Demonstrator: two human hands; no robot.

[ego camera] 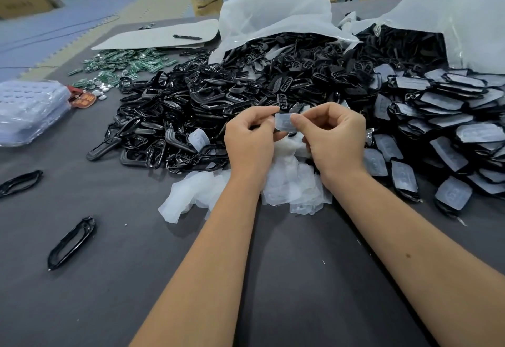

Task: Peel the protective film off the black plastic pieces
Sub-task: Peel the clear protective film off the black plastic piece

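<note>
My left hand (250, 134) and my right hand (334, 133) meet above the grey table, both pinching one small piece with a cloudy film (284, 122) on its face. The black plastic under the film is mostly hidden by my fingers. A heap of peeled white films (287, 185) lies right below my hands. To the right spreads a pile of film-covered black pieces (448, 119). Behind and to the left lies a big heap of bare black frames (191, 103).
Two white plastic bags (273, 16) spill black parts at the back. Green circuit boards (123, 65) lie far left, near a stack of clear trays (30, 109). Two loose black frames (72, 242) rest on the grey table (123, 292) at the left.
</note>
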